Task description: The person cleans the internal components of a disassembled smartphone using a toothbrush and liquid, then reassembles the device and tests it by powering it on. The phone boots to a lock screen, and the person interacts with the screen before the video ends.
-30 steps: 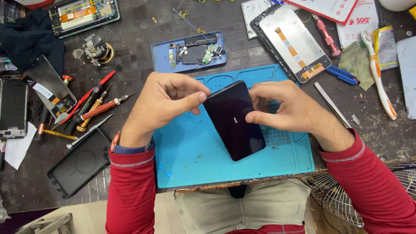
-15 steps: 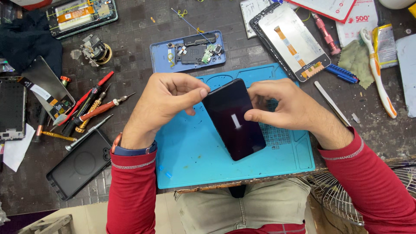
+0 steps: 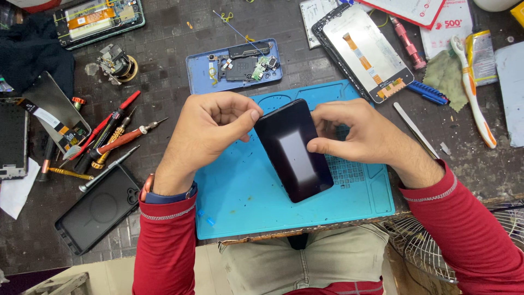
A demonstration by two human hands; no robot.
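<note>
Phone: black slab with rounded corners, glossy dark screen facing up and showing a pale rectangular reflection, tilted diagonally over the blue work mat near the front edge of the surface. Left hand is curled closed, thumb pressed against the phone's upper left corner. Right hand grips the right edge, thumb on the glass, fingers wrapped behind. A blue phone back cover with exposed components lies beyond the mat, and red-handled screwdrivers lie to the left.
</note>
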